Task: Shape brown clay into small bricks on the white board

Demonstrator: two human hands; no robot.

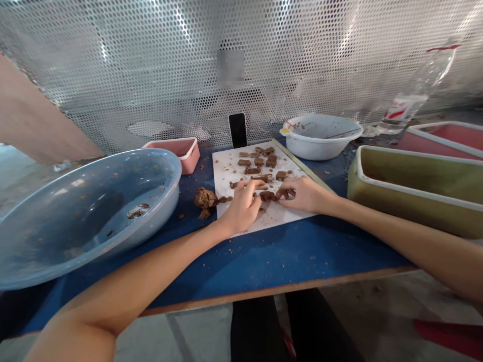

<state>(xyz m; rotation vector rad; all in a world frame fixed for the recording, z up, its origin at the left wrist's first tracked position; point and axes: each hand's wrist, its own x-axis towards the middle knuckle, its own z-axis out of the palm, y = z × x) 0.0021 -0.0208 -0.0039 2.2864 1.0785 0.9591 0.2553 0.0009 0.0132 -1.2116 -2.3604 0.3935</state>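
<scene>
A white board [271, 221] lies on the blue table, bearing several small brown clay pieces [244, 162], some of them blocky, amid scattered crumbs. My left hand [243, 207] is over the board's left part, thumb and fingers apart beside the clay; what lies under its fingers is partly hidden. My right hand [300, 195] has its fingers curled in a pinch at the right end of a dark brown clay piece [267, 196] between both hands. A rough brown clay lump [206, 198] sits at the board's left edge, left of my left hand.
A big blue basin [151, 241] stands at the left, with a pink box [188, 151] behind it. Beyond the board are a leaning phone [237, 130] and a white basin [320, 143]. Right: a green planter [407, 206], a pink planter [449, 136] and a plastic bottle [405, 103].
</scene>
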